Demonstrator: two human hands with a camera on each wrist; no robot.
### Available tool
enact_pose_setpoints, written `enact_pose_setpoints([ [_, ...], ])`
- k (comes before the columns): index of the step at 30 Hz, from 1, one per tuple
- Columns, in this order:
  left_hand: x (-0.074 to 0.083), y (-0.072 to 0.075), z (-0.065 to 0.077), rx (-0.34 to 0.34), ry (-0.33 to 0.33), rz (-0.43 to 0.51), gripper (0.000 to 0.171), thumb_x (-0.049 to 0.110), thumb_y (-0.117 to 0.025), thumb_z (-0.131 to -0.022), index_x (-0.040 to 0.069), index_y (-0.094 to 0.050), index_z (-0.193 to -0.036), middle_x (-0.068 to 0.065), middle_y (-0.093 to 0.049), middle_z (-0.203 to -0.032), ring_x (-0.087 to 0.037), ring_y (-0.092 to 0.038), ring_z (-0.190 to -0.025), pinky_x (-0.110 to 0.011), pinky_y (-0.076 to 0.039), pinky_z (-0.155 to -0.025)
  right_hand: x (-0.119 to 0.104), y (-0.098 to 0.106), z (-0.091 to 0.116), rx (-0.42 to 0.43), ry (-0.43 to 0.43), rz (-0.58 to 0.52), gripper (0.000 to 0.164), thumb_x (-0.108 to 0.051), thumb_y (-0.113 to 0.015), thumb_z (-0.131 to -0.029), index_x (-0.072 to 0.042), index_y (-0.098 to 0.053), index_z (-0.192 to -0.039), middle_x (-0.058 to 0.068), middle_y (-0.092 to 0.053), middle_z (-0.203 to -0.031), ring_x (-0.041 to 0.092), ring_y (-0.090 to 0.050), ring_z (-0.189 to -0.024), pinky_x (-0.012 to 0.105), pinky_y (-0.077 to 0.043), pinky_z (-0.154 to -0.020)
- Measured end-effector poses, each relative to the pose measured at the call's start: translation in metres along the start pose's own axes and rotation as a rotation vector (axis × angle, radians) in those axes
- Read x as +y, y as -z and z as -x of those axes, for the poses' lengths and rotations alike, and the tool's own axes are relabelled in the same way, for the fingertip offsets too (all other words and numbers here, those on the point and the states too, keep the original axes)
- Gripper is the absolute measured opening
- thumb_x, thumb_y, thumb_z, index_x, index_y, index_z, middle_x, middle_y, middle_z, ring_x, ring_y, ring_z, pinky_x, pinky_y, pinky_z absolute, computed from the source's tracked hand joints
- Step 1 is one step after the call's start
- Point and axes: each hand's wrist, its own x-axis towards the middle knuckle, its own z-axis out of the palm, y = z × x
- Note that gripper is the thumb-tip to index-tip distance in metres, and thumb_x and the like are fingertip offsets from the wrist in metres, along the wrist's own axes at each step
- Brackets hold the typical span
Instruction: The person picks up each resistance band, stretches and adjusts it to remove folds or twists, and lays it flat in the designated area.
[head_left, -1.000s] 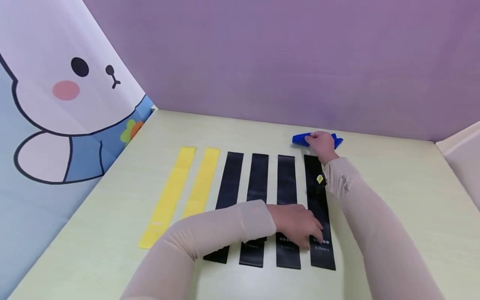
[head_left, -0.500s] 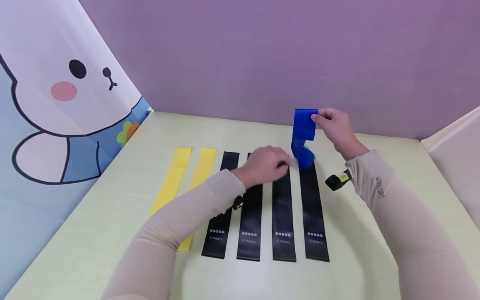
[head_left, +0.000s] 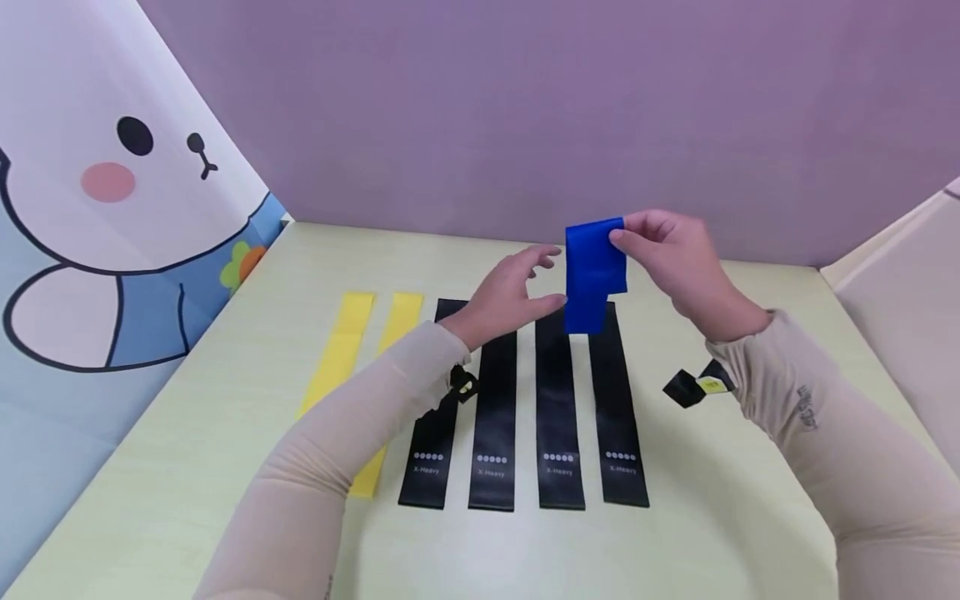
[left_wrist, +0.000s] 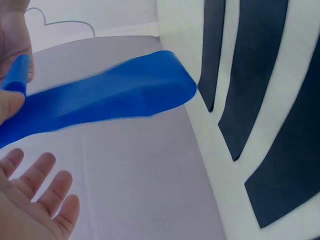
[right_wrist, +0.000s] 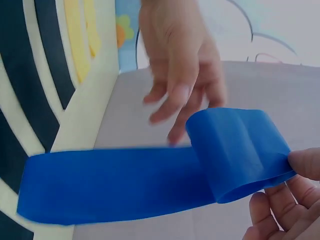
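Note:
A blue resistance band (head_left: pixel 588 258) hangs folded over in the air above the far part of the table. My right hand (head_left: pixel 678 267) pinches its upper right edge between thumb and fingers, and the loop drops below the grip. Beside its left edge is my left hand (head_left: pixel 504 293), fingers spread and thumb pointing at the band. In the right wrist view the left hand (right_wrist: pixel 180 65) is blurred and grips nothing; whether its thumb touches the blue band (right_wrist: pixel 115 185) I cannot tell. Several black resistance bands (head_left: pixel 491 417) marked X-Heavy lie side by side beneath.
Two yellow bands (head_left: pixel 397 317) lie left of the black ones, partly hidden by the left sleeve (head_left: pixel 330 450). The pale table (head_left: pixel 750 517) meets a purple backdrop (head_left: pixel 480 117) at the back. A cartoon print (head_left: pixel 60 217) covers the left side.
My right hand has picked the blue band up from the back of the table and let it unfold downward. The left hand has risen from the black bands toward it.

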Motion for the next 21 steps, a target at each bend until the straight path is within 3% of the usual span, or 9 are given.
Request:
enact_pose_setpoints([
  [6, -0.005, -0.014, 0.002, -0.089, 0.028, 0.146, 0.068, 0.025, -0.071, -0.087, 0.012, -0.037, -0.145, -0.007, -0.054, -0.132, -0.021, -0.05, -0.115, -0.035, -0.046, -0.093, -0.014, 0.002, 0.019, -0.053, 0.011, -0.004, 0.036, -0.027, -0.06, -0.095, 0.005, -0.063, -0.112, -0.004, -0.07, -0.093, 0.018, -0.056, -0.097, 0.046, -0.04, -0.097],
  [11, -0.023, -0.023, 0.007, -0.208, 0.025, 0.241, 0.066, 0.02, -0.073, -0.086, 0.011, -0.041, -0.143, -0.007, -0.054, -0.134, -0.026, -0.053, -0.118, -0.045, -0.043, -0.098, -0.022, 0.003, 0.03, -0.074, 0.058, 0.013, 0.034, -0.024, -0.058, -0.096, 0.006, -0.063, -0.113, -0.012, -0.067, -0.087, 0.015, -0.057, -0.092, 0.033, -0.044, -0.09],
  [17, -0.038, -0.028, 0.016, -0.347, -0.012, 0.259, 0.059, 0.017, -0.075, -0.084, 0.008, -0.05, -0.137, -0.009, -0.057, -0.132, -0.025, -0.053, -0.12, -0.049, -0.037, -0.103, -0.032, 0.004, 0.044, -0.067, 0.141, -0.004, 0.027, -0.016, -0.06, -0.095, 0.007, -0.064, -0.109, -0.013, -0.067, -0.084, 0.012, -0.061, -0.084, 0.02, -0.047, -0.079],
  [21, -0.038, -0.034, 0.017, -0.365, -0.082, 0.224, 0.039, 0.013, -0.07, -0.088, 0.001, -0.062, -0.124, -0.011, -0.065, -0.12, -0.025, -0.058, -0.112, -0.044, -0.041, -0.101, -0.035, 0.005, 0.051, -0.058, 0.187, -0.019, 0.025, -0.012, -0.06, -0.095, 0.009, -0.064, -0.107, -0.013, -0.068, -0.084, 0.011, -0.063, -0.082, 0.018, -0.049, -0.076],
])
